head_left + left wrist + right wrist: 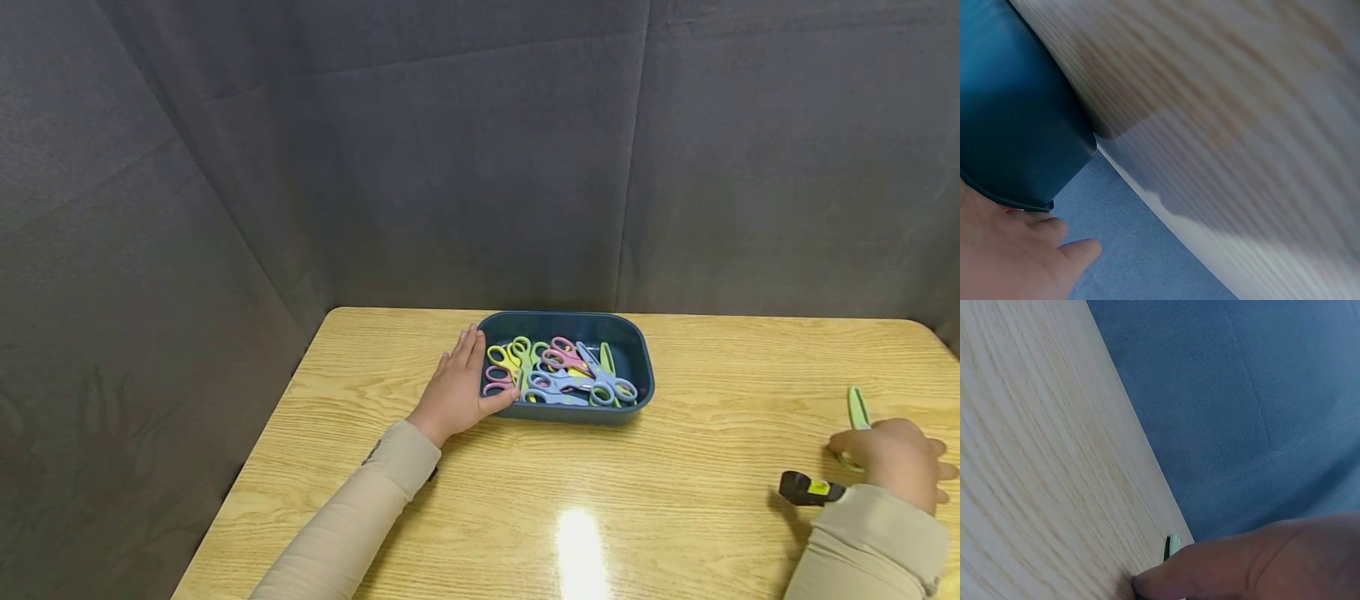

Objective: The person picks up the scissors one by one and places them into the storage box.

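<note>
A dark blue tray [643,367] holds several scissors [566,367] with yellow, pink, green and blue handles. My left hand [457,387] rests against the tray's left end, its fingers straight along the rim and its thumb over the front left corner. In the left wrist view, that hand [1013,250] lies at the rim of the tray [1022,137]. Far to the right, my right hand [896,458] pinches a pair of green scissors [857,408] at the handle end. From the right wrist, the thumb [1210,565] covers most of these scissors [1174,542].
The wooden table [712,500] has a rounded far right corner beyond the green scissors. A dark grey curtain [480,167] hangs behind the table and along its left side. A black strap piece [810,489] sticks out at my right wrist.
</note>
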The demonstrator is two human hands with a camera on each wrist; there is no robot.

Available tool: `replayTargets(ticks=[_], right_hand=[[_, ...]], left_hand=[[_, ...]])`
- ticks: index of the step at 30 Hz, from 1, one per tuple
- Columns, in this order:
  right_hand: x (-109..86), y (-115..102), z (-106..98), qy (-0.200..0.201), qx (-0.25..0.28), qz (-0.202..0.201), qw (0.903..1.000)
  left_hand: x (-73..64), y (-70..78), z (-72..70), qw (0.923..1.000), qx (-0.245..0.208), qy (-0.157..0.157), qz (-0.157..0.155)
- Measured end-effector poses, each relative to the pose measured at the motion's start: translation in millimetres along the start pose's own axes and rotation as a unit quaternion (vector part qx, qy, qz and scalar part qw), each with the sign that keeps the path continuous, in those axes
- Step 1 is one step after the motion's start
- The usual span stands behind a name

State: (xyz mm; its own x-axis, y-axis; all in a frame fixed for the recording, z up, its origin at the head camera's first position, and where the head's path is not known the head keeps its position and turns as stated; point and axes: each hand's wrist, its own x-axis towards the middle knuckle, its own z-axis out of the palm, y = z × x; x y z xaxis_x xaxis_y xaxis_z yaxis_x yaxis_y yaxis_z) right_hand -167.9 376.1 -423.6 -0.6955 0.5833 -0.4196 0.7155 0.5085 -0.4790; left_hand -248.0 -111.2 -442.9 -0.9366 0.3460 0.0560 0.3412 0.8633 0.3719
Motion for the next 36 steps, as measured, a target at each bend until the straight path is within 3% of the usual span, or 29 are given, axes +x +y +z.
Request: replayTargets(ticks=[11,25,31,36], right_hand=[[10.9,4.3,3.7,-0.007,0.008,-0.021,0.9997],[9.0,4.5,0.7,-0.031,-0.002,-0.045,0.9985],[14.3,0.3,-1.1,-0.022,-0.047,-0.092,0.9944],[18.2,-3.8,-1.7,-0.024,-0.071,-0.105,0.9916]], left_hand=[[-0.1,-1.2,0.9,1.0000,-0.001,0.001,0.000],[0.8,-0.5,1.7,1.0000,-0.001,-0.001,-0.006],[0.3,-0.2,1.3,1.0000,-0.001,0.000,-0.006],[0.2,0.1,1.0,1.0000,-0.003,0.002,-0.004]])
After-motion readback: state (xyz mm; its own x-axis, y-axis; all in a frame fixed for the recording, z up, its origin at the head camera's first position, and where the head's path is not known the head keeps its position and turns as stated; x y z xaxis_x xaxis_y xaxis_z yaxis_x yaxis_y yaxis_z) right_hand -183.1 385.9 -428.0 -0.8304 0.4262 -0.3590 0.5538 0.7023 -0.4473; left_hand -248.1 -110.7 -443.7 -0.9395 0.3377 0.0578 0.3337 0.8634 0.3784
